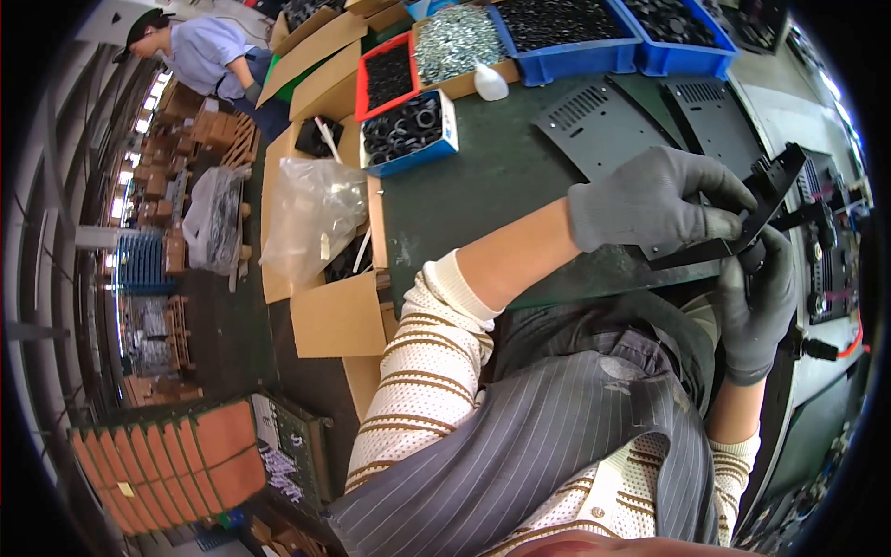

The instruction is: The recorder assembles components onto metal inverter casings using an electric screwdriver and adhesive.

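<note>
My left hand (650, 200), in a grey knit glove, reaches across to the right side of the bench with its fingers closed on a black angled bracket (778, 190). The bracket has a long arm rising to the right and a flat strip running left beneath the glove. Below it, my right hand (766, 306), gloved too, has its fingers bent around the bracket's underside near a small dark round part (750, 255). Its fingertips are partly hidden. Beyond my left hand lie flat black slotted metal plates (594, 121) on the dark green benchtop (464, 213).
Blue bins (571, 60) of black parts stand at the back, beside a box of silver fasteners (459, 42), a red tray (385, 79) and a white bottle (490, 84). An open carton (334, 320) with a plastic bag (316, 218) sits left. Another person (204, 56) stands far left.
</note>
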The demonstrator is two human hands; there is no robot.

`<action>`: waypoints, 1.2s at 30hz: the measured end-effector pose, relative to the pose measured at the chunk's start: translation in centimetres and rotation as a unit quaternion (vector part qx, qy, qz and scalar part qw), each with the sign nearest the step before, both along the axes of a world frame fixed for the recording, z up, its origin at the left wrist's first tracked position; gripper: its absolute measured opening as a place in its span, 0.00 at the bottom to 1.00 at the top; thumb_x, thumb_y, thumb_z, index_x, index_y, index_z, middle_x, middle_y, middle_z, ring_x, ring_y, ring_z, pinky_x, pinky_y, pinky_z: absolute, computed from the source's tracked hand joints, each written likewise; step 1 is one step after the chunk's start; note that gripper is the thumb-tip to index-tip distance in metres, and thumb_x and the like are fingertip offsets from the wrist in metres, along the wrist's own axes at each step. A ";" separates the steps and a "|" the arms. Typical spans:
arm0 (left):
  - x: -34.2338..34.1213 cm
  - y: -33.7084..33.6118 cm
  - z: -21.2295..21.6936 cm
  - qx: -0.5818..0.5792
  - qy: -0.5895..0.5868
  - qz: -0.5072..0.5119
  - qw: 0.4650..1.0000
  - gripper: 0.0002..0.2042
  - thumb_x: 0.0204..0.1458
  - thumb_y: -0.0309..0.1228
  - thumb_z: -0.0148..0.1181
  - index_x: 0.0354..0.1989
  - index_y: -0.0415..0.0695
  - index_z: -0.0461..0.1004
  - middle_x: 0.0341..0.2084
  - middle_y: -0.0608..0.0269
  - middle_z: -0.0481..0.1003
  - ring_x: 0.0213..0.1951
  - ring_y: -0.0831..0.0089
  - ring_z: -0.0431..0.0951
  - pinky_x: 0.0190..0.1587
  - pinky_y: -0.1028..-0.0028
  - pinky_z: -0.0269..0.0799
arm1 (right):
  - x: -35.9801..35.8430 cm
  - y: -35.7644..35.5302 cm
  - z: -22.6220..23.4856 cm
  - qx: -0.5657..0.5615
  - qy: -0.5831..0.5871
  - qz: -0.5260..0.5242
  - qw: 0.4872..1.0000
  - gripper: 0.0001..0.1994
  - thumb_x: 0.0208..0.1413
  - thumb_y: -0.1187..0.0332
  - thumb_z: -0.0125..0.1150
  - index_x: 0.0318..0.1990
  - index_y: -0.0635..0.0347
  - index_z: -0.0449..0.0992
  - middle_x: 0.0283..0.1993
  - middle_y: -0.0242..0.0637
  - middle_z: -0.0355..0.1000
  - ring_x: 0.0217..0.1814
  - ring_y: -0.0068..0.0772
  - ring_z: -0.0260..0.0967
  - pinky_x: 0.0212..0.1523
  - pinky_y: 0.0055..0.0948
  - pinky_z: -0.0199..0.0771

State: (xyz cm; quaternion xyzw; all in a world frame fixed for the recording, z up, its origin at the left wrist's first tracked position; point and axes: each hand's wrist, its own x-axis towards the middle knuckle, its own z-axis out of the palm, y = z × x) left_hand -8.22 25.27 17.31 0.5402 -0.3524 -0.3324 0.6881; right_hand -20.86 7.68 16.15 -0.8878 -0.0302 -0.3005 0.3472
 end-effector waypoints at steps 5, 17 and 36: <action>0.0 -0.1 0.3 0.021 -0.073 0.026 0.997 0.20 0.55 0.34 0.71 0.54 0.39 0.79 0.41 0.63 0.82 0.44 0.78 0.80 0.50 0.77 0.75 | 0.0 -1.5 -0.2 0.138 0.124 0.119 0.975 0.20 0.63 0.54 0.61 0.48 0.66 0.73 0.32 0.36 0.73 0.35 0.28 0.71 0.40 0.27 0.70; 0.3 0.2 0.4 0.002 -0.104 0.022 0.994 0.19 0.52 0.36 0.73 0.50 0.42 0.81 0.38 0.63 0.83 0.42 0.78 0.80 0.47 0.76 0.75 | 0.0 -2.0 -0.5 0.045 0.044 0.064 0.996 0.23 0.58 0.55 0.63 0.50 0.68 0.71 0.44 0.41 0.71 0.47 0.34 0.68 0.51 0.31 0.67; 0.7 1.6 3.4 -0.153 -0.040 0.030 0.987 0.26 0.69 0.49 0.46 0.59 0.36 0.68 0.31 0.50 0.82 0.15 0.84 0.70 0.17 0.86 0.59 | 1.9 -1.3 1.3 -0.074 0.007 0.045 0.996 0.23 0.44 0.51 0.72 0.37 0.63 0.76 0.32 0.43 0.72 0.32 0.48 0.72 0.34 0.40 0.72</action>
